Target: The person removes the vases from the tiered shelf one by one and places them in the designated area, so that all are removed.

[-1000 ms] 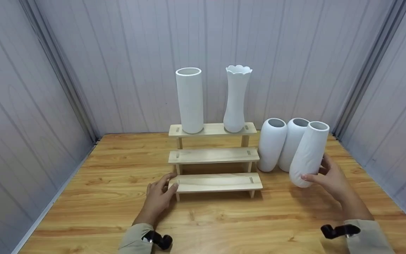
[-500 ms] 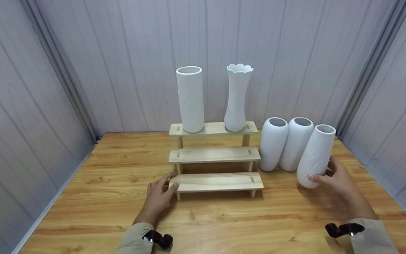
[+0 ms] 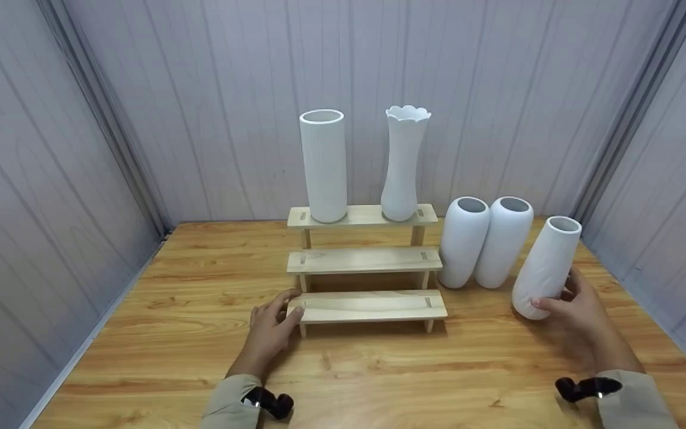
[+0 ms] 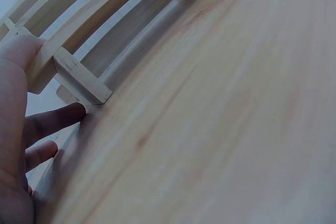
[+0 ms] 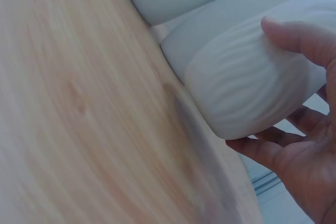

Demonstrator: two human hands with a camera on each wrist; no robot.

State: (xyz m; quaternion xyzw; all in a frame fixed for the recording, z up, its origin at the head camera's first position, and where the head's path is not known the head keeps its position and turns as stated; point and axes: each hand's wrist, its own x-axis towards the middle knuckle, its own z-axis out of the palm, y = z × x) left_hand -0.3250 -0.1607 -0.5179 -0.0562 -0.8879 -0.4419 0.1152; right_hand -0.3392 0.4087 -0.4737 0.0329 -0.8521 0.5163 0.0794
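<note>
My right hand (image 3: 578,307) holds a white tapered vase (image 3: 551,262) low on its body, thumb in front and fingers behind. Wavy relief covers this vase (image 5: 247,77) in the right wrist view; I cannot tell whether its base touches the table. My left hand (image 3: 271,325) holds the left end of the lowest step of a three-tier wooden stand (image 3: 370,305), its thumb on the board. In the left wrist view, other fingers (image 4: 55,121) reach beside the stand's leg. On the top step stand a ribbed cylindrical vase (image 3: 325,167) and a scalloped-rim vase (image 3: 402,164).
Two rounded white vases, one nearer the stand (image 3: 464,244) and one to its right (image 3: 502,244), stand close together on the wooden table (image 3: 200,286). Panelled walls (image 3: 230,89) enclose the back and both sides.
My right hand has moved rightward with the tapered vase, widening its gap from the two rounded vases. My left hand stays at the stand. The head view has shifted slightly.
</note>
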